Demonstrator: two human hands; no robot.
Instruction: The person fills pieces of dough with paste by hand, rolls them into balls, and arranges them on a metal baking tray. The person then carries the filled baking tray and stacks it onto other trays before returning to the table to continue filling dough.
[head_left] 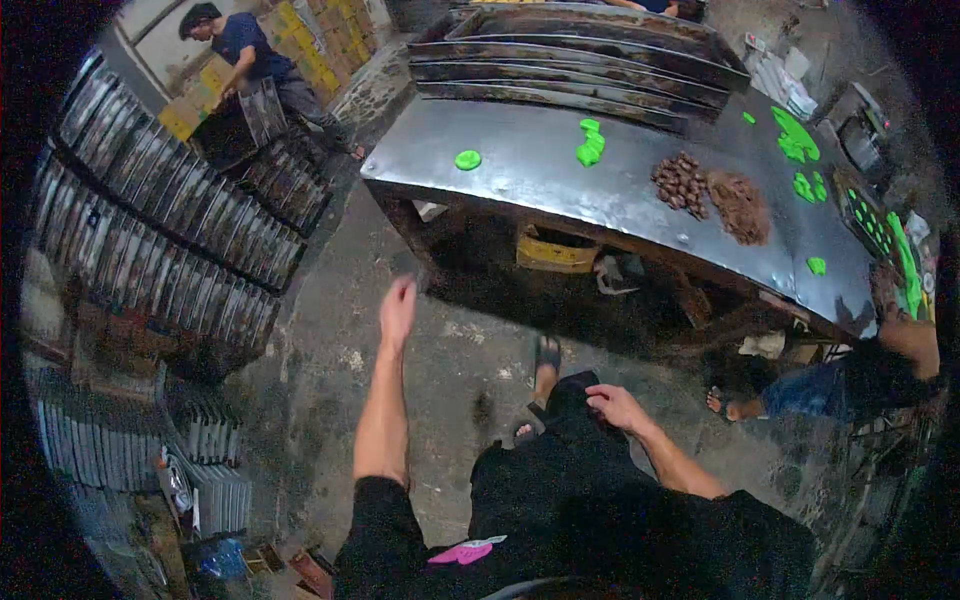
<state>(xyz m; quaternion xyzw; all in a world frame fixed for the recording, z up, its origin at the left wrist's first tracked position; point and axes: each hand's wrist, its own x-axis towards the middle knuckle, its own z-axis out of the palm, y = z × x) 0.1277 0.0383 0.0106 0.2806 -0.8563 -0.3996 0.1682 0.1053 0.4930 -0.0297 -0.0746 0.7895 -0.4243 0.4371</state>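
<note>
My left hand [398,308] is held out over the concrete floor, left of the metal table's near corner; its fingers look curled and nothing shows in them, but blur hides the details. Close to my black trousers is my right hand [615,407], its fingers bent near the dark cloth at my thigh; whether it grips the cloth is unclear. Beyond both hands stands the metal table [370,168], with a round green piece [467,160], a green lump [590,143], a heap of brown balls [679,185] and a brown crumbly mass [738,207] on it.
Stacked metal trays [580,50] cover the table's back. Tall tray racks [150,215] stand at left. A person [250,50] bends over trays behind them. Another person's arm [908,345] reaches the table at right. A yellow crate [556,252] sits beneath the table.
</note>
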